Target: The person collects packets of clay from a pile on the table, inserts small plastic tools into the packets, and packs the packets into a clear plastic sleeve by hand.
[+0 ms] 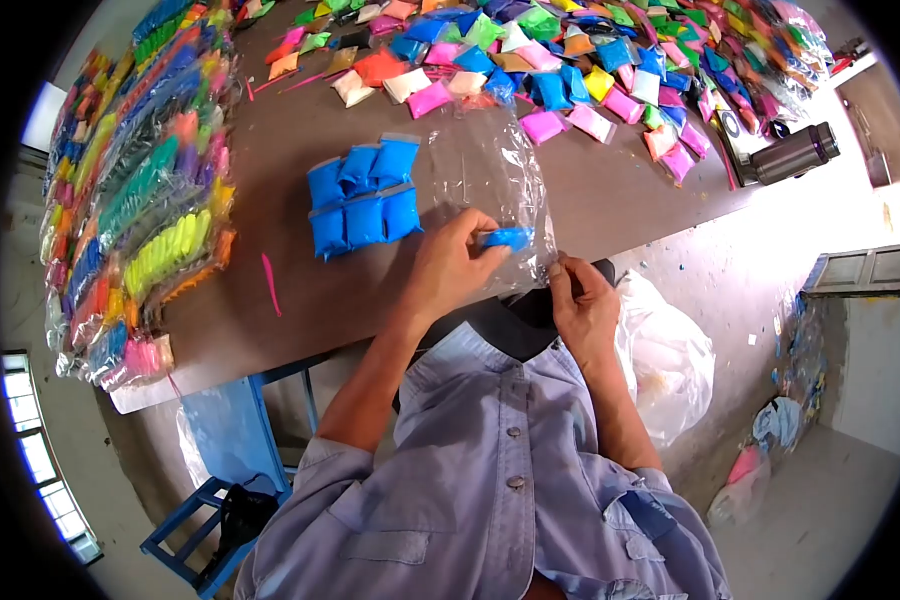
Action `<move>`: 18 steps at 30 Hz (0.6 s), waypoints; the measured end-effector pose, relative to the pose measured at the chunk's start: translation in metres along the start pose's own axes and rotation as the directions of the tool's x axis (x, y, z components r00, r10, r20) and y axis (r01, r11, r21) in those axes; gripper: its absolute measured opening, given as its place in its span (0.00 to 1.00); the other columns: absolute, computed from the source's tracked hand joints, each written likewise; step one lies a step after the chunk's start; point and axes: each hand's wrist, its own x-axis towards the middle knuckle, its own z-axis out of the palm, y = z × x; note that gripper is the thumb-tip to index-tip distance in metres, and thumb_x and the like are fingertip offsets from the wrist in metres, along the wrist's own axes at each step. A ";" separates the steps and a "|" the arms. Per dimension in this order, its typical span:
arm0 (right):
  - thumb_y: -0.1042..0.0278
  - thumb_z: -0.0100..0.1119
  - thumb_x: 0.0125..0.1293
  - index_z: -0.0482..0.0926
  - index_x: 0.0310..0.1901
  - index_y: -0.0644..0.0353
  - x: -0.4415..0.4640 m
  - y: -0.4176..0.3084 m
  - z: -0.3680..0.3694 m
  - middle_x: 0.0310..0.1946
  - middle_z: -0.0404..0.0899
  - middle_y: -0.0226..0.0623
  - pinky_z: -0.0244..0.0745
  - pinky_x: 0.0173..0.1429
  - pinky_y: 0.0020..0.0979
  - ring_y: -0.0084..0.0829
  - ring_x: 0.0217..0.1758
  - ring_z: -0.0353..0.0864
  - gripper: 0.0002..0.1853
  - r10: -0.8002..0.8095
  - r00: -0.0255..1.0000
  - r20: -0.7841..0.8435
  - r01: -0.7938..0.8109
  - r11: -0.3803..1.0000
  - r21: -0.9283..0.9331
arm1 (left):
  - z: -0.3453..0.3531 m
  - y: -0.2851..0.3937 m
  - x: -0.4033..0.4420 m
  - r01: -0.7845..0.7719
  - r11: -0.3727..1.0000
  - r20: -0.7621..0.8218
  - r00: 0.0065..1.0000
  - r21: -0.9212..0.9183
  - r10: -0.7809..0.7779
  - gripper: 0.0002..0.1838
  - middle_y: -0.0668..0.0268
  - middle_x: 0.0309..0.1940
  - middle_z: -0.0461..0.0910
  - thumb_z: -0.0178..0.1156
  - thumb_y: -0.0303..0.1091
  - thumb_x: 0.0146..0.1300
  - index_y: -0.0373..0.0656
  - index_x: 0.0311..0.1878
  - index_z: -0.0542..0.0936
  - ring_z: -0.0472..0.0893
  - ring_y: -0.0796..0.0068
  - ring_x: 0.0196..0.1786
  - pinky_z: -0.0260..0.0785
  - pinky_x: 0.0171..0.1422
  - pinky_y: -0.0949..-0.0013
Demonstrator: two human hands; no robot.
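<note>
My left hand [457, 262] is closed on a small blue packet [510, 238] near the table's front edge, at the mouth of a clear plastic bag [490, 165]. The bag lies stretched away from me over the brown table [360, 285]. My right hand [582, 300] pinches the near right corner of the bag between thumb and fingers. To the left of the bag, several blue packets [364, 217] lie side by side in two rows.
A large pile of colourful packets [545, 60] covers the far side. Filled clear bags [160, 190] are stacked at the left. A metal flask [795, 153] lies at the right. One pink strip [271, 285] is near the front left. A white plastic bag [663, 355] hangs below the edge.
</note>
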 end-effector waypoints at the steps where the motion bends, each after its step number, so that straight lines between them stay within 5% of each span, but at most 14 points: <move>1: 0.70 0.68 0.73 0.87 0.49 0.64 0.001 -0.004 -0.003 0.35 0.88 0.33 0.79 0.39 0.28 0.31 0.32 0.86 0.09 0.004 1.000 -0.003 -0.004 1.000 0.000 | -0.003 -0.001 -0.002 0.000 1.000 0.005 1.000 0.001 0.000 0.14 0.62 0.39 0.90 0.75 0.30 0.65 0.37 0.50 0.83 0.87 0.76 0.38 0.81 0.44 0.69; 4: 0.71 0.69 0.71 0.87 0.51 0.62 0.008 -0.009 -0.007 0.43 0.89 0.39 0.80 0.40 0.31 0.36 0.37 0.88 0.10 -0.119 0.992 -0.035 0.116 0.990 -0.074 | -0.011 0.010 -0.003 0.029 0.988 0.012 0.999 0.151 -0.031 0.14 0.60 0.40 0.90 0.74 0.32 0.65 0.39 0.50 0.83 0.88 0.72 0.38 0.80 0.44 0.66; 6: 0.71 0.70 0.70 0.87 0.54 0.64 0.015 -0.010 -0.005 0.50 0.88 0.41 0.81 0.42 0.31 0.36 0.41 0.89 0.13 -0.145 0.988 -0.052 0.144 0.989 -0.011 | -0.015 0.021 -0.004 0.090 0.958 0.067 0.991 0.272 -0.112 0.14 0.53 0.41 0.89 0.72 0.35 0.65 0.42 0.50 0.83 0.89 0.52 0.43 0.79 0.46 0.57; 13: 0.69 0.75 0.66 0.87 0.56 0.62 0.033 -0.021 0.007 0.54 0.86 0.43 0.83 0.48 0.33 0.38 0.47 0.88 0.18 -0.069 0.996 0.049 0.062 0.988 0.144 | -0.004 0.003 -0.007 -0.200 0.929 0.120 0.978 0.313 0.170 0.09 0.58 0.48 0.87 0.66 0.33 0.69 0.45 0.50 0.84 0.86 0.47 0.51 0.79 0.53 0.50; 15: 0.66 0.78 0.62 0.87 0.53 0.61 0.034 -0.022 0.014 0.56 0.84 0.43 0.82 0.53 0.38 0.43 0.53 0.85 0.19 -0.402 0.909 -0.109 0.402 0.916 -0.022 | -0.005 0.003 -0.006 -0.187 0.933 0.118 0.980 0.308 0.158 0.09 0.58 0.47 0.88 0.67 0.33 0.68 0.46 0.50 0.84 0.86 0.48 0.51 0.79 0.52 0.50; 18: 0.64 0.81 0.57 0.88 0.50 0.59 0.023 -0.035 0.013 0.56 0.82 0.43 0.80 0.56 0.42 0.47 0.58 0.82 0.20 -0.439 0.892 -0.110 0.421 0.893 -0.159 | -0.005 -0.002 -0.011 -0.200 0.927 0.102 0.979 0.317 0.176 0.12 0.58 0.46 0.88 0.70 0.32 0.64 0.45 0.50 0.84 0.87 0.49 0.50 0.80 0.52 0.52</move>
